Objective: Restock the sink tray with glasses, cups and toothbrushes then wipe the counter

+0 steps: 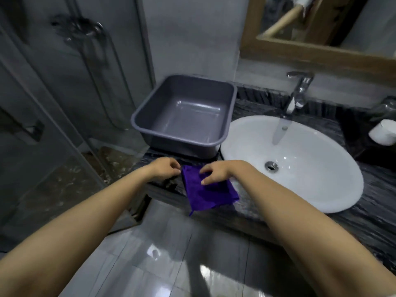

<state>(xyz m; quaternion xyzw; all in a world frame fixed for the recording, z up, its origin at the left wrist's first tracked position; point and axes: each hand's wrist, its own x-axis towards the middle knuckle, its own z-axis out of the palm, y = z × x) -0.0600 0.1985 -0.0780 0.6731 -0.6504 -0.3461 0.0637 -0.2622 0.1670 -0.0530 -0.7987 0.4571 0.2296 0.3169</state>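
Two bare hands meet over a folded purple microfibre cloth (209,190) lying at the front edge of the dark veined stone counter (364,211). The right hand (216,171) rests spread fingertips on it; the left hand (165,168) curls, fingers together, at its corner. Behind stands an empty grey square plastic basin (186,112), beside a white oval sink (300,163) under a chrome tap (300,88). Glossy grey floor tiles (171,254) lie below.

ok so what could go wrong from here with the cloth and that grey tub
1. The purple cloth overhangs the front edge of the counter; a loose wipe might drag it onto the floor.
2. The grey tub sits at the counter's left end, so a push from the left hand could shift it toward the edge.
3. The right hand only rests on the cloth, which may bunch up.
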